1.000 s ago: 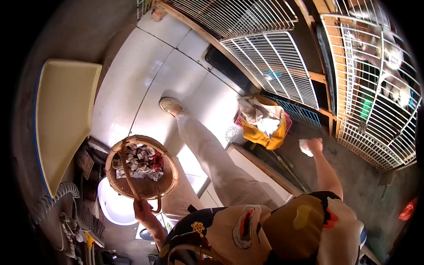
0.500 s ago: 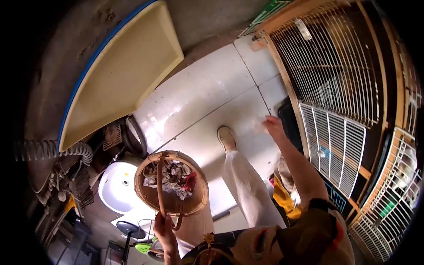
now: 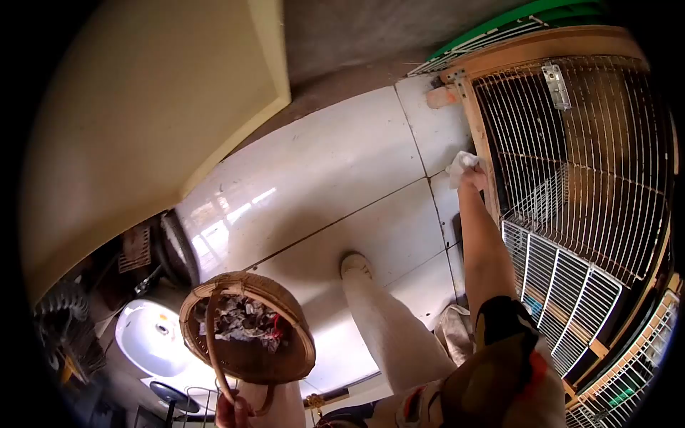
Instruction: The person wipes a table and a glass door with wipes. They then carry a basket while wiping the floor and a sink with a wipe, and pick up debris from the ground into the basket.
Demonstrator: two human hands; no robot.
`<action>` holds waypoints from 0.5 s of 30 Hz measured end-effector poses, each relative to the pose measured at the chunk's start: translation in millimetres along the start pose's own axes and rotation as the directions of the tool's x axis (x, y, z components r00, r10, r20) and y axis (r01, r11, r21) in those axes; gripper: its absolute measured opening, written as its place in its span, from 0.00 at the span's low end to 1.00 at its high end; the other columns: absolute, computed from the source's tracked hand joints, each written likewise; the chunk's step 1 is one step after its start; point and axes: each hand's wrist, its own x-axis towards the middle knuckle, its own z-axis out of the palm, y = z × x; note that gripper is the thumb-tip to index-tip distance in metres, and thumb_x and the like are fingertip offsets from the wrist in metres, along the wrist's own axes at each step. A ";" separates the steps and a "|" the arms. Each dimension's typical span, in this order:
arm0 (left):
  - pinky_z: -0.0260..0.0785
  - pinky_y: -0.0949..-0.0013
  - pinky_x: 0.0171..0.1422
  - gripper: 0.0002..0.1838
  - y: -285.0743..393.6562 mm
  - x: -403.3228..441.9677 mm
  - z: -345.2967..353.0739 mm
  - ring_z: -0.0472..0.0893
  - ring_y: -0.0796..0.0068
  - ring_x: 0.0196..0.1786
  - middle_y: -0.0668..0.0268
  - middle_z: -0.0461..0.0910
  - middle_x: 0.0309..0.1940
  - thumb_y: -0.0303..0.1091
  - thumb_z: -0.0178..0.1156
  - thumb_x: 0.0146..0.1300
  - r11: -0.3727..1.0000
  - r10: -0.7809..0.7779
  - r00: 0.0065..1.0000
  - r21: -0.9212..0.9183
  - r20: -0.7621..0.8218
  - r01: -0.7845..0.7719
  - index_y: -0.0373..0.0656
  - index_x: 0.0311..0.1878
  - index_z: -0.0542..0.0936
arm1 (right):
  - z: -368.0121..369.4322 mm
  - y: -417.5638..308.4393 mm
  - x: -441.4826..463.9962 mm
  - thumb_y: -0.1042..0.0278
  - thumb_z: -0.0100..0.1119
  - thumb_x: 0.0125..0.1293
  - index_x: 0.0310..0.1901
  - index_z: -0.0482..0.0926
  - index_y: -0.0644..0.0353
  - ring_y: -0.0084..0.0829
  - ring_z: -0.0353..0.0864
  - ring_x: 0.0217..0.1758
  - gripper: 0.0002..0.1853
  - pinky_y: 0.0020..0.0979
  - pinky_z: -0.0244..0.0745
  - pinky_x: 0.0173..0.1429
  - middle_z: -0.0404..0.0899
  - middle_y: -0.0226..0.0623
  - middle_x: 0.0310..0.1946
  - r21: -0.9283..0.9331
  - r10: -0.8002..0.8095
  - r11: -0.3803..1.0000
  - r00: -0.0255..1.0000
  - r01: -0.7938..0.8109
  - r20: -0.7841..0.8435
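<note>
My left hand (image 3: 232, 412) is closed around the curved handle of a round woven basket (image 3: 303, 324), at the bottom edge of the view. The basket tilts, and crumpled grey and white scraps (image 3: 246, 319) with a bit of red lie inside it. On the other side, my right arm reaches out low. My right hand (image 3: 472, 177) grips a crumpled white tissue (image 3: 462, 161) beside the wooden post of a wire cage (image 3: 571, 164); whether it touches the post I cannot tell. Part of the fingers is hidden behind the tissue.
White floor tiles (image 3: 321, 178) run between a large cream panel (image 3: 157, 93) on the left and the cages. A white basin (image 3: 146, 335) stands left of the basket. A reddish block (image 3: 442, 97) lies by the cage corner, and a beige cloth bundle (image 3: 454, 332) near my leg.
My right hand has reached farther forward with the tissue, up beside the cage's wooden post. The basket hangs lower and farther left in view, still in my left hand.
</note>
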 end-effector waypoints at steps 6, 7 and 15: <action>0.61 0.74 0.37 0.18 1.2 20.7 1.8 0.67 0.79 0.31 0.69 0.69 0.27 0.30 0.52 0.65 0.990 0.019 0.998 0.137 0.054 -0.027 0.29 0.54 0.67 | 79.4 70.3 19.2 0.64 0.58 0.53 0.29 0.83 0.57 0.41 0.83 0.34 0.08 0.37 0.79 0.36 0.83 0.45 0.31 0.071 0.261 0.965 0.956 -0.253 -0.136; 0.60 0.75 0.36 0.16 -3.0 26.3 -2.1 0.68 0.79 0.31 0.68 0.70 0.28 0.30 0.53 0.64 0.996 0.056 0.991 0.069 0.118 -0.064 0.30 0.51 0.68 | 66.8 31.3 -3.6 0.64 0.59 0.53 0.29 0.83 0.57 0.41 0.83 0.33 0.07 0.37 0.79 0.36 0.83 0.45 0.32 0.123 0.351 0.934 0.925 -0.335 -0.147; 0.59 0.76 0.33 0.10 12.5 39.0 20.3 0.67 0.78 0.28 0.67 0.70 0.26 0.29 0.54 0.63 0.986 0.110 0.992 0.120 0.066 -0.117 0.31 0.44 0.70 | 104.8 83.7 50.6 0.70 0.58 0.55 0.47 0.79 0.60 0.37 0.80 0.39 0.16 0.33 0.75 0.42 0.81 0.39 0.42 0.517 0.334 0.767 0.924 -0.380 0.185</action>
